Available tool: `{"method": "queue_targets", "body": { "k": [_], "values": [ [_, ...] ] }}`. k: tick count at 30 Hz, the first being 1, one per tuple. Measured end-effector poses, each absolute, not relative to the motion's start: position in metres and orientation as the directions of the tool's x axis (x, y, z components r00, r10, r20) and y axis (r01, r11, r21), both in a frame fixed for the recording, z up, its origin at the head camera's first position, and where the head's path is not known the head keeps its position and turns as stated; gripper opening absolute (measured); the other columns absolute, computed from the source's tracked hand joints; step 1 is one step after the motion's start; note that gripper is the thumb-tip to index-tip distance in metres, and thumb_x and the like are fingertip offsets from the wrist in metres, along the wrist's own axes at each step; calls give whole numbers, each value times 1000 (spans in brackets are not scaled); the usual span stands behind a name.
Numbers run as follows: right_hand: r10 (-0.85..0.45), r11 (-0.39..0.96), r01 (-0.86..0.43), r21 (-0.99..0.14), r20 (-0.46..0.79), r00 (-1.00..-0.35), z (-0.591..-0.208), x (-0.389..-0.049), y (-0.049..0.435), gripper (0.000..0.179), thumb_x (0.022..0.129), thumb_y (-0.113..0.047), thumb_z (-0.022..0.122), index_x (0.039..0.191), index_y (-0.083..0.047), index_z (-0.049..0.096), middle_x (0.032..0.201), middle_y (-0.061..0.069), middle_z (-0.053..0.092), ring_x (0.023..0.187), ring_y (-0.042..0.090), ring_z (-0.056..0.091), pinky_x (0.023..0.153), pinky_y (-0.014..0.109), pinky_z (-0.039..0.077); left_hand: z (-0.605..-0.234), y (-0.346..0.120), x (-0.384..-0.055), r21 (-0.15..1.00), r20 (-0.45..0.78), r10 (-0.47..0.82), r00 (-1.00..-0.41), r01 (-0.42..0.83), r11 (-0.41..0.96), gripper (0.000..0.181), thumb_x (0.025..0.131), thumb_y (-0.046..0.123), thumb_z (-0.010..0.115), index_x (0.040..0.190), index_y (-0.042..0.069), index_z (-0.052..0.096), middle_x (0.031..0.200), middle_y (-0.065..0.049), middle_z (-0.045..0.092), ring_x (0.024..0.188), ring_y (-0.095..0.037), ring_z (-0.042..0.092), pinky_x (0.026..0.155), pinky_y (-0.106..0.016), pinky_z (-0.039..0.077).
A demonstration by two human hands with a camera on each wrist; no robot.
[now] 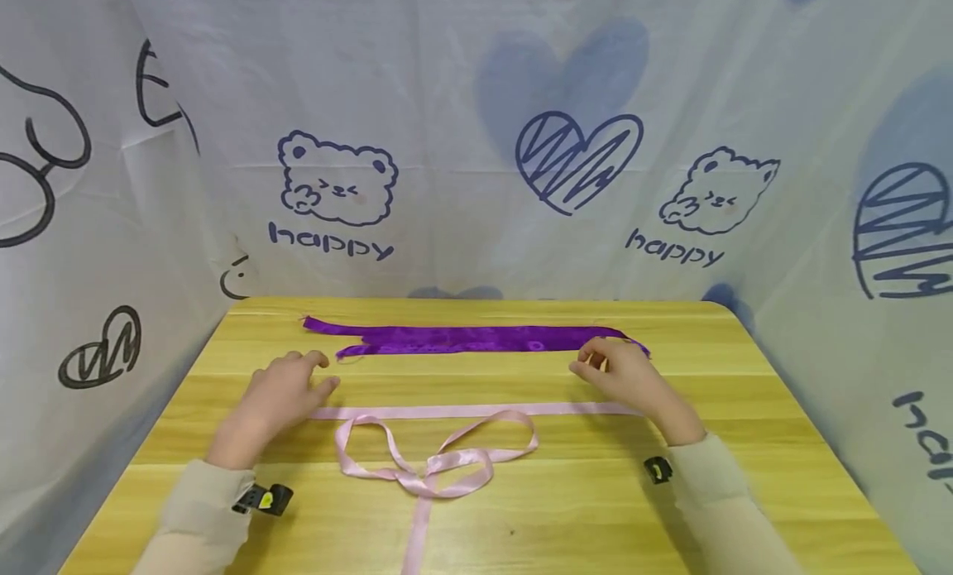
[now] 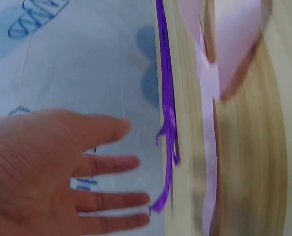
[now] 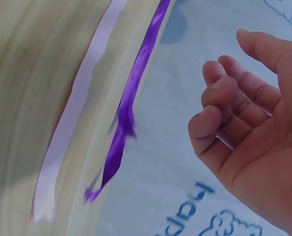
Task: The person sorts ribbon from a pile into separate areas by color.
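Note:
A purple ribbon [image 1: 476,338] lies in folded lengths across the back of the table, its ends loose at both sides. In front of it a pale pink ribbon [image 1: 462,410] runs straight from side to side. Nearer still, a pink ribbon [image 1: 420,509] lies in loose loops with a tail towards the front edge. My left hand [image 1: 279,397] is over the left end of the straight pink ribbon; its fingers are spread and hold nothing in the left wrist view. Over the right end of the purple ribbon, my right hand [image 1: 629,376] has loosely bent fingers with nothing between them.
A wooden table [image 1: 596,509] carries the ribbons. A white curtain [image 1: 447,227] with blue hearts, bears and lettering encloses the back and both sides. Wrist straps with small black devices [image 1: 277,499] sit at the sleeve cuffs.

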State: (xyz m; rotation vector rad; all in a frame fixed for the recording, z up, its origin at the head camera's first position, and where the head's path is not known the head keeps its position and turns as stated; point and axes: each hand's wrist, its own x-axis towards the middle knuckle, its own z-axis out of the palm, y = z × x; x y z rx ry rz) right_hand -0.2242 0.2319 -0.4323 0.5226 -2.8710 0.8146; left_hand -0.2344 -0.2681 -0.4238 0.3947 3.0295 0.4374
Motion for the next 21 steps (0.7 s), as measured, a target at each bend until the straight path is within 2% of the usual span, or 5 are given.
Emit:
{"method": "queue_targets", "body": {
  "k": [4,8,17,21],
  "values": [
    [-349,770,-399,-498,195,-917,-435,-222,217,14,99,-26,74,98,-12,72,81,-1,67,62,9,50,60,25,45,-424,-243,-226,344,97,370,-924,380,859,38,104,30,64,128,0,66,119,-25,73,108,-46,70,91,-64,55],
    [-404,743,-435,-509,177,-897,-441,-218,204,13,100,-25,73,100,-13,72,82,-2,66,61,8,50,60,24,45,-426,-219,-218,384,151,424,-893,448,807,33,106,28,64,125,1,67,120,-22,74,112,-42,71,94,-58,57],
    [-473,717,-465,-519,127,-872,-450,-207,185,20,100,-28,73,108,-10,71,88,-2,68,64,8,50,63,25,47,-443,-170,-203,395,194,503,-842,536,746,31,106,27,64,123,2,70,115,-16,76,106,-33,73,90,-49,59],
    [-502,718,-483,-500,108,-858,-455,-203,179,26,100,-30,73,113,-8,72,91,-2,69,62,6,48,62,24,47,-449,-152,-194,381,192,540,-820,569,729,29,105,26,64,121,2,71,108,-13,76,99,-29,73,85,-45,60]
  ]
}}
